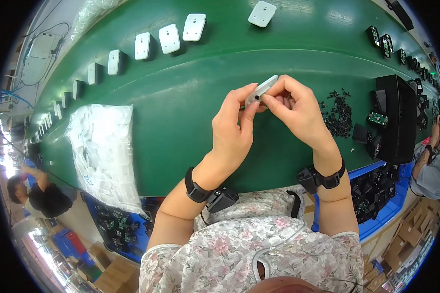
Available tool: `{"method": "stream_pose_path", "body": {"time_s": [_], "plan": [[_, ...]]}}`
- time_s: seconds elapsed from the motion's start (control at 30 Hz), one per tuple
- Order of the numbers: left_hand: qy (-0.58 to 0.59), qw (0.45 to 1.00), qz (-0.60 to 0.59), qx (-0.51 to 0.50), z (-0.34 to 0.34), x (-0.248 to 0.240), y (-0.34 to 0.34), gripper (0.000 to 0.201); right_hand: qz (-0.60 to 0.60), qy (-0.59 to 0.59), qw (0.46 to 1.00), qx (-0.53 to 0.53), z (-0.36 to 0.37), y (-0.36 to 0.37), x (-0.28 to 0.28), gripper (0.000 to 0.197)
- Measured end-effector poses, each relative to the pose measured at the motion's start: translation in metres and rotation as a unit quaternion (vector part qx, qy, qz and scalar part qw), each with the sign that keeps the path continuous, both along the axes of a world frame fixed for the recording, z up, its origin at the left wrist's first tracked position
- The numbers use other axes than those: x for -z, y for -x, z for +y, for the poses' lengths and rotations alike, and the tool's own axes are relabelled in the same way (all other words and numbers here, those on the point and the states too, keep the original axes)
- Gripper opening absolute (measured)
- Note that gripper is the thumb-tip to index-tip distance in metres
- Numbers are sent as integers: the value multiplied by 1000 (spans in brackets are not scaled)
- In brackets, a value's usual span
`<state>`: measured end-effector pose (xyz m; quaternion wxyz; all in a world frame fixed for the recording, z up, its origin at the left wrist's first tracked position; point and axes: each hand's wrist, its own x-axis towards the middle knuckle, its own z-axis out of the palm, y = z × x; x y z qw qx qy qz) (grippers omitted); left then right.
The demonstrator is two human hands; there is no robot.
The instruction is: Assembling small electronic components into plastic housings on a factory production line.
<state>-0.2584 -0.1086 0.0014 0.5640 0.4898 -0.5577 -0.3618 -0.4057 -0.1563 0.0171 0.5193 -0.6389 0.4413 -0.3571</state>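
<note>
Between my two hands, above the middle of the green table, I hold a thin white plastic housing (266, 88) tilted on edge. A small dark spot shows near its lower end. My left hand (233, 117) pinches that lower end between thumb and fingers. On the other side, the thumb and fingers of my right hand (298, 110) close on the upper part. Just right of my right hand lies a pile of small black parts (340, 115). To my left, a clear plastic bag (105, 151) full of white pieces rests at the table's near edge.
White housings (194, 27) stand in a curved row along the far left, with a single one (262, 13) farther right. At right sits a black box (398, 122) beside a circuit board (378, 118). Blue bins (376, 222) of dark parts flank me; other people (46, 198) work at both sides.
</note>
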Motion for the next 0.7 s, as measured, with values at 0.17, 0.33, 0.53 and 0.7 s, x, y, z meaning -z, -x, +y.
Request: {"method": "stream_pose_path", "body": {"time_s": [0.17, 0.33, 0.53, 0.7], "plan": [[82, 989, -114, -36, 0, -3, -4, 23, 57, 138, 989, 17, 11, -10, -9, 8], [-41, 988, 149, 26, -3, -14, -9, 19, 39, 218, 969, 106, 4, 3, -17, 22], [-54, 986, 144, 67, -3, -17, -9, 20, 47, 146, 988, 7, 1, 5, -14, 25], [-59, 993, 64, 78, 3, -15, -11, 20, 4, 15, 999, -51, 0, 10, -10, 19]]}}
